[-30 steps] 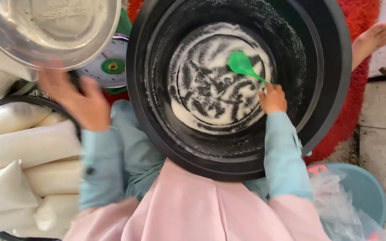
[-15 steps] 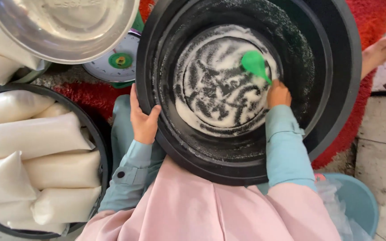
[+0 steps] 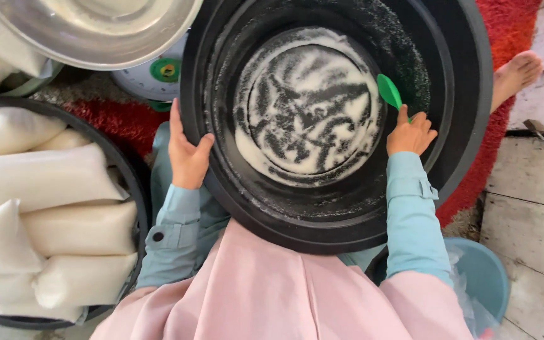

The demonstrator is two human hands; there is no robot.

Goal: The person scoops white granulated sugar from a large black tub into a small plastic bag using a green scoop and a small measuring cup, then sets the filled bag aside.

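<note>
Scraping up the last sugar in the tub (image 3: 473, 126).
Right hand (image 3: 410, 133) grips the scoop (image 3: 388, 91); left hand (image 3: 187, 154) clasps the rim; next, gather the thin layer.

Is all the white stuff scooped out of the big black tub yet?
Nearly. Filled white bags are stacked in the tub at the left. The right hand holds a green scoop inside the black tub; the left hand grips its rim. Only a thin layer of white grains remains.
</note>
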